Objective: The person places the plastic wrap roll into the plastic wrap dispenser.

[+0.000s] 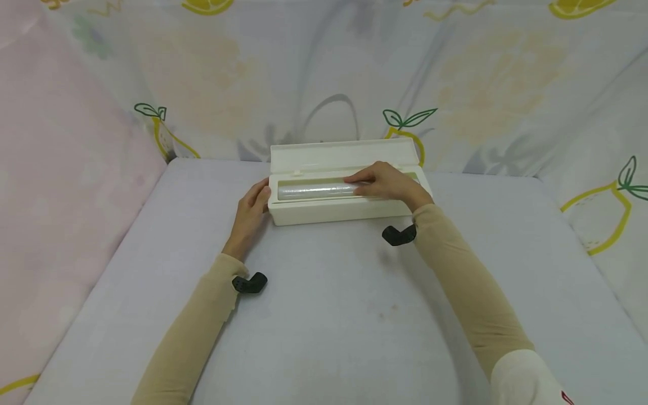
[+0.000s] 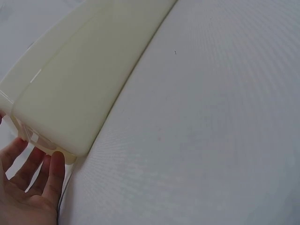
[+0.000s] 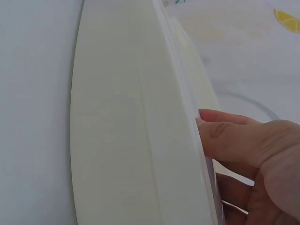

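Note:
A long white plastic-wrap dispenser box (image 1: 340, 213) lies crosswise on the table with its lid (image 1: 339, 157) raised at the back. Inside its slot is a shiny, translucent roll of plastic wrap (image 1: 311, 191). My right hand (image 1: 387, 183) reaches over the front edge and holds the roll right of the middle, thumb on the near side; its fingertips are partly hidden in the slot. At the box's left end, my left hand (image 1: 247, 216) touches the end wall with fingers extended. The left wrist view shows these fingers (image 2: 56, 171) against that end.
A white cloth covers the table (image 1: 334, 326). Behind it hangs a pale curtain (image 1: 243, 73) with lemon prints, close to the raised lid. Black wrist cameras (image 1: 250, 283) sit on both sleeves.

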`<action>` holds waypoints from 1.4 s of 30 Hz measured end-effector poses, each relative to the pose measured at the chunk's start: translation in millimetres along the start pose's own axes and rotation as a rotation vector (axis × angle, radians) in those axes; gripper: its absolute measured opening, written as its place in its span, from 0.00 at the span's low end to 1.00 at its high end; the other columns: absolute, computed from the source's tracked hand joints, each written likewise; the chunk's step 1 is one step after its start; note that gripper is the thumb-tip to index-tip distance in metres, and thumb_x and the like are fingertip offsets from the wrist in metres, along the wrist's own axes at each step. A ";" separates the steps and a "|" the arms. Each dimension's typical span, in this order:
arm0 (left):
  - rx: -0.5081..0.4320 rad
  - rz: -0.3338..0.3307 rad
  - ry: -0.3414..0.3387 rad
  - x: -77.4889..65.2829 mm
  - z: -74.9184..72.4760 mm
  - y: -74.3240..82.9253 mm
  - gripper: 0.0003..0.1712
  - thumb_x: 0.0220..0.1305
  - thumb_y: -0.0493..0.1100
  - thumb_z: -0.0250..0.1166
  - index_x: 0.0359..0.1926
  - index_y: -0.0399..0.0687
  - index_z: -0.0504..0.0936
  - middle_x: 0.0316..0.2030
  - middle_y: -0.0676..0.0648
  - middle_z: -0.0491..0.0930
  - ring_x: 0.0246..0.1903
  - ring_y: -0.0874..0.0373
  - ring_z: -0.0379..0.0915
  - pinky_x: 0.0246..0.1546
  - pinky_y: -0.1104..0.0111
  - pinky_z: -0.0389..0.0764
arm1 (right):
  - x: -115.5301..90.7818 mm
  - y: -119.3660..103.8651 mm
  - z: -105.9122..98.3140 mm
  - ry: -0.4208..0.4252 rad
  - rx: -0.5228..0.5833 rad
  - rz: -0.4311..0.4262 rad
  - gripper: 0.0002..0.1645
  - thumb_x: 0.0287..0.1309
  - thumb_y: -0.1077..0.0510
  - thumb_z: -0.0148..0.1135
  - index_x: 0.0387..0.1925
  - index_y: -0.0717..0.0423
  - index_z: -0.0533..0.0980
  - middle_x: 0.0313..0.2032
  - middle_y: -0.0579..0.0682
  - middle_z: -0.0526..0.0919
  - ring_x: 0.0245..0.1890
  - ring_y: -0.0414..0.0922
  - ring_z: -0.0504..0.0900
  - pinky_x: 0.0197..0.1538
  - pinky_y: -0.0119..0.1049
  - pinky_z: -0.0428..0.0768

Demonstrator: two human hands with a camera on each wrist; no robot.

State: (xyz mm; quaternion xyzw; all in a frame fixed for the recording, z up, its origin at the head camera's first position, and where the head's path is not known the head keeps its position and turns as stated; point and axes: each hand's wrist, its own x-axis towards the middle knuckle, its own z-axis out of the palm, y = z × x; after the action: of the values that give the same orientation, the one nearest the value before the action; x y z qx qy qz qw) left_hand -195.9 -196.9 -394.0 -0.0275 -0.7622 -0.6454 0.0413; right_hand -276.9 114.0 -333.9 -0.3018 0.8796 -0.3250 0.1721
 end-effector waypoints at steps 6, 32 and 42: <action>0.011 -0.014 -0.001 1.1 0.0 -0.4 0.27 0.73 0.48 0.47 0.67 0.40 0.64 0.65 0.40 0.67 0.48 0.69 0.70 0.45 0.80 0.75 | 1.4 -3.1 -0.4 0.003 -0.057 0.002 0.21 0.57 0.59 0.65 0.54 0.52 0.78 0.57 0.53 0.78 0.62 0.50 0.72 0.65 0.45 0.70; -0.007 -0.010 0.011 6.8 0.0 -7.9 0.28 0.73 0.50 0.49 0.67 0.42 0.64 0.65 0.41 0.67 0.47 0.70 0.70 0.45 0.79 0.75 | 13.3 -1.3 9.1 0.008 -0.066 -0.017 0.20 0.58 0.60 0.64 0.54 0.53 0.78 0.56 0.49 0.79 0.60 0.47 0.74 0.62 0.42 0.73; -0.018 -0.008 0.015 14.0 -2.1 -27.4 0.28 0.72 0.53 0.49 0.67 0.47 0.65 0.65 0.45 0.67 0.50 0.68 0.70 0.46 0.78 0.75 | 10.4 6.1 7.9 0.012 -0.102 0.005 0.20 0.58 0.60 0.64 0.53 0.53 0.79 0.57 0.50 0.78 0.61 0.49 0.73 0.62 0.45 0.72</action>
State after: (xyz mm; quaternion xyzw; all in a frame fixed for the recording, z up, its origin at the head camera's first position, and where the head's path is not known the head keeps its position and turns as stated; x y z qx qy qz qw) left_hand -212.4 -203.7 -419.2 -0.0200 -0.7563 -0.6524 0.0441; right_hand -283.5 107.3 -344.8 -0.3060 0.8969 -0.2808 0.1521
